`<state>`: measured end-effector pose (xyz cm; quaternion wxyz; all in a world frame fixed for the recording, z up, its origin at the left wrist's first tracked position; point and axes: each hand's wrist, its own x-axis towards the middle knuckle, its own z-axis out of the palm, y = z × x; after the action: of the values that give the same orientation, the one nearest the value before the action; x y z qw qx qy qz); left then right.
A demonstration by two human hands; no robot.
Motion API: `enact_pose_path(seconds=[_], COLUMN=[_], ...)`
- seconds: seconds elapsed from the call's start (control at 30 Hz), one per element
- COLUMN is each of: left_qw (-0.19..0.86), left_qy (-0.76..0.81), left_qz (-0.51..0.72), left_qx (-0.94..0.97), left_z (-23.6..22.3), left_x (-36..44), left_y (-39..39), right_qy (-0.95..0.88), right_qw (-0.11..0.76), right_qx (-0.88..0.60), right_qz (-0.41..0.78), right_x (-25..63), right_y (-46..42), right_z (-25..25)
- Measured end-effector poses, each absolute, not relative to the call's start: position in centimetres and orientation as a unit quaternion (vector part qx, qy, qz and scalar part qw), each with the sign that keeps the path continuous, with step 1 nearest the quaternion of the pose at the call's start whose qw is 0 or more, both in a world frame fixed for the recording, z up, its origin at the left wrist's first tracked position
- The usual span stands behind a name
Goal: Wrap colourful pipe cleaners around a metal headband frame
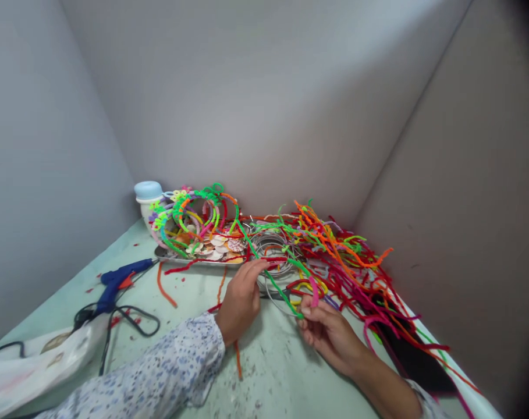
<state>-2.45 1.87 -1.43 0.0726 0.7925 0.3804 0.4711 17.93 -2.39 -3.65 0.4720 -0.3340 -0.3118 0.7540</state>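
Observation:
Between my hands is a thin wire ring, part bare wire and part wrapped in red, green, yellow and pink pipe cleaner. My left hand is closed, its fingertips pinching the red-wrapped side of the ring. On the other side my right hand is closed, thumb and fingers pinching the end of a long green pipe cleaner near the pink wrapping. That green strand slants across the ring toward the upper left. Scissors with red and yellow handles lie behind the ring, partly hidden.
A metal tray holds flat shell-like discs and finished colourful rings. Behind it stands a white jar with a blue lid. Coiled wire and heaped pipe cleaners are at right. A blue glue gun and plastic bag lie left.

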Motion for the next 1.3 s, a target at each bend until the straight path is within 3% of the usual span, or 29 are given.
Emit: enact_pose_path(seconds=[0.53, 0.8, 1.0, 1.3], left_qw=[0.061, 0.200, 0.115, 0.315], left_qy=[0.434, 0.491, 0.451, 0.336], left_qz=[0.465, 0.480, 0.463, 0.433], left_qx=[0.770, 0.699, 0.754, 0.775], left_z=[-0.9, -1.1, -0.5, -0.3], left_x=[-2.1, -1.9, -1.7, -0.9], left_y=[1.3, 1.0, -0.3, -1.8], right_qy=[-0.244, -0.289, -0.324, -0.337], right_qw=[0.493, 0.486, 0.497, 0.469], right_qx=[-0.300, -0.288, -0.289, -0.281], right_qz=[0.779, 0.773, 0.751, 0.767], right_x=[18.2, 18.3, 17.9, 17.5], right_y=[-2.4, -2.3, -2.1, -2.2], right_z=[-3.0, -3.2, -3.3, -3.1])
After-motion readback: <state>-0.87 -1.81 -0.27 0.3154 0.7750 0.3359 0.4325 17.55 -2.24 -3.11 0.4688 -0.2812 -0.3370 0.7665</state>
